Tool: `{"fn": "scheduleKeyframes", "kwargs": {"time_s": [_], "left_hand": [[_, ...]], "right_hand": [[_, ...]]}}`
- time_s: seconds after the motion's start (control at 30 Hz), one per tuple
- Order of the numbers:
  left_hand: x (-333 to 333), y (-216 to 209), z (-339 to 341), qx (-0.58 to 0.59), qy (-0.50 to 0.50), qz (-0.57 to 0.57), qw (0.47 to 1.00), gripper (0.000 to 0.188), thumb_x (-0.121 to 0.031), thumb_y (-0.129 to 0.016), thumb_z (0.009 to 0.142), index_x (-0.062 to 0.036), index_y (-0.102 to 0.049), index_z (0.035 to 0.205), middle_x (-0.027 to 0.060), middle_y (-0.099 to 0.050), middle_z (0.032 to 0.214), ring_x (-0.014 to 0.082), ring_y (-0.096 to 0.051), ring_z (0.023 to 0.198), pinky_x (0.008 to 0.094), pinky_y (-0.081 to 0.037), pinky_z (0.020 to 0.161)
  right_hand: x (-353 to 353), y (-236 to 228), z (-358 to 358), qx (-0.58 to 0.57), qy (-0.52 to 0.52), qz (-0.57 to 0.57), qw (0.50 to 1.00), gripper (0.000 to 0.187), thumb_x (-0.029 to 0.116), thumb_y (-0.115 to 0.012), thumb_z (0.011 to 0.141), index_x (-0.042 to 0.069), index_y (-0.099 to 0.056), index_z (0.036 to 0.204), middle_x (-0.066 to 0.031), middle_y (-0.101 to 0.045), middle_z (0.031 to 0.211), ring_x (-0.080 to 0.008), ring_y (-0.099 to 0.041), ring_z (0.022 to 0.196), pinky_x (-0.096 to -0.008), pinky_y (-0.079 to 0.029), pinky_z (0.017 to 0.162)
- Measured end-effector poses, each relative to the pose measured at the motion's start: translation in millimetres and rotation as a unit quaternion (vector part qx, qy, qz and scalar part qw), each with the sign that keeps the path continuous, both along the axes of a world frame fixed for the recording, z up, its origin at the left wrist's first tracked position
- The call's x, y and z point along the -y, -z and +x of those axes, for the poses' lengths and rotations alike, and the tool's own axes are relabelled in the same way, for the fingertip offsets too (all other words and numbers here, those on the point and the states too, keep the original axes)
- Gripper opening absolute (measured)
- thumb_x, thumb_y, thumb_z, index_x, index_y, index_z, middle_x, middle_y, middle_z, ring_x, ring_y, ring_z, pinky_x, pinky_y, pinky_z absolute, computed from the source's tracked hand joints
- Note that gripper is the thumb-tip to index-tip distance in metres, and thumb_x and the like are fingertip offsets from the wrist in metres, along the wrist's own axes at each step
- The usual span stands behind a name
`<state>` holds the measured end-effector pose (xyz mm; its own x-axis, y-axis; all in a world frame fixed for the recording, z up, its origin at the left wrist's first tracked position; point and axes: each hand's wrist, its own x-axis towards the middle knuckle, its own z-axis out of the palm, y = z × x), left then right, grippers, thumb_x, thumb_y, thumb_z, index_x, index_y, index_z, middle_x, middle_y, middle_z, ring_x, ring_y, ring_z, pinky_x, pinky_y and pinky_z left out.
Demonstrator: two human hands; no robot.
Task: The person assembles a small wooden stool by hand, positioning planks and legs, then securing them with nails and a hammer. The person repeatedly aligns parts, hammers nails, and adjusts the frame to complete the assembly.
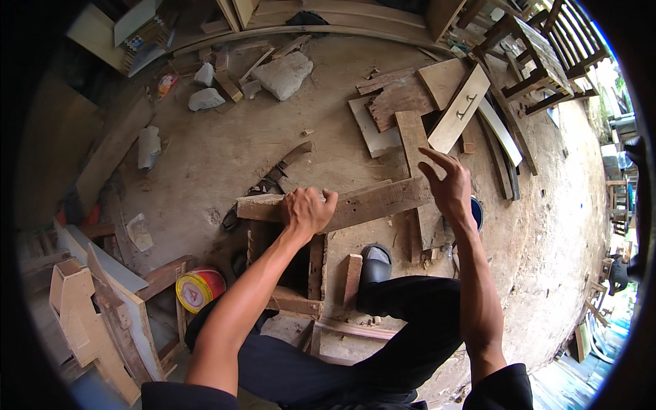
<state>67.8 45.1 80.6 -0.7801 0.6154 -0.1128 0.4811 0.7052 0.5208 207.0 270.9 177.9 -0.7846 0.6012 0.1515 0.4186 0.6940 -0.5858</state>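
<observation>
A rough wooden beam (372,206) lies crosswise in front of me, its left part over a small wooden frame (316,270). My left hand (307,210) is wrapped over the beam near its left end, the fingers curled round its top edge. At the beam's right end my right hand (447,181) is raised, thumb and fingers curved apart with nothing between them. Whether its palm touches the beam I cannot tell. Just beyond the left hand, a machete-like tool with a curved wooden handle (297,154) lies on the ground, partly hidden.
Loose boards and a drawer front with a handle (462,109) are heaped ahead on the right. Stone chunks (283,75) lie at the far left. A red and yellow can (199,290) stands beside my left arm, near wooden scraps (102,321). A wooden chair (536,61) stands far right.
</observation>
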Motion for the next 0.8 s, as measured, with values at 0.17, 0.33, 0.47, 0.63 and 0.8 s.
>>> {"fn": "scheduleKeyframes", "kwargs": {"time_s": [0.17, 0.33, 0.47, 0.63, 0.8], "left_hand": [[6, 20, 1, -0.1, 0.048, 0.034, 0.993, 0.04, -0.027, -0.052, 0.081, 0.0027, -0.06, 0.055, 0.0272, -0.056, 0.055, 0.043, -0.059, 0.055, 0.0475, -0.049, 0.059], [8, 15, 4, -0.189, 0.064, 0.049, 0.979, 0.038, -0.026, -0.052, 0.08, 0.0025, -0.061, 0.056, 0.0258, -0.057, 0.056, 0.0421, -0.06, 0.055, 0.0477, -0.049, 0.058], [-1, 1, 2, -0.067, 0.008, 0.022, 0.997, 0.04, -0.026, -0.052, 0.079, 0.0058, -0.063, 0.058, 0.0271, -0.058, 0.058, 0.0422, -0.062, 0.058, 0.0474, -0.05, 0.06], [-2, -5, 1, -0.032, 0.01, 0.021, 0.999, 0.042, -0.028, -0.051, 0.079, 0.0075, -0.063, 0.059, 0.0283, -0.057, 0.057, 0.042, -0.063, 0.057, 0.0475, -0.051, 0.062], [-2, -8, 0, -0.032, 0.011, 0.011, 0.999, 0.042, -0.027, -0.052, 0.079, 0.0074, -0.062, 0.057, 0.0281, -0.057, 0.057, 0.0412, -0.063, 0.056, 0.0468, -0.051, 0.061]], "right_hand": [[46, 3, -28, -0.014, -0.133, -0.017, 0.991, 0.027, 0.019, -0.073, 0.079, 0.012, -0.07, 0.105, -0.0073, -0.068, 0.109, -0.0255, -0.059, 0.105, -0.04, -0.043, 0.093], [54, 5, -35, -0.022, -0.16, 0.045, 0.986, 0.026, 0.012, -0.073, 0.077, 0.008, -0.07, 0.102, -0.0086, -0.068, 0.105, -0.0265, -0.062, 0.1, -0.0386, -0.046, 0.091], [21, 7, -24, -0.038, -0.063, 0.055, 0.996, 0.02, 0.008, -0.069, 0.079, 0.008, -0.07, 0.099, -0.0126, -0.069, 0.098, -0.0292, -0.064, 0.093, -0.0386, -0.049, 0.085], [-3, 9, -6, -0.019, -0.009, -0.057, 0.998, 0.02, 0.01, -0.063, 0.084, 0.009, -0.07, 0.102, -0.0163, -0.068, 0.1, -0.0348, -0.064, 0.094, -0.0398, -0.05, 0.082], [-14, 10, 7, 0.078, -0.016, -0.131, 0.988, 0.024, 0.015, -0.057, 0.09, 0.01, -0.067, 0.112, -0.0169, -0.067, 0.105, -0.0324, -0.066, 0.097, -0.0394, -0.051, 0.082]]}}
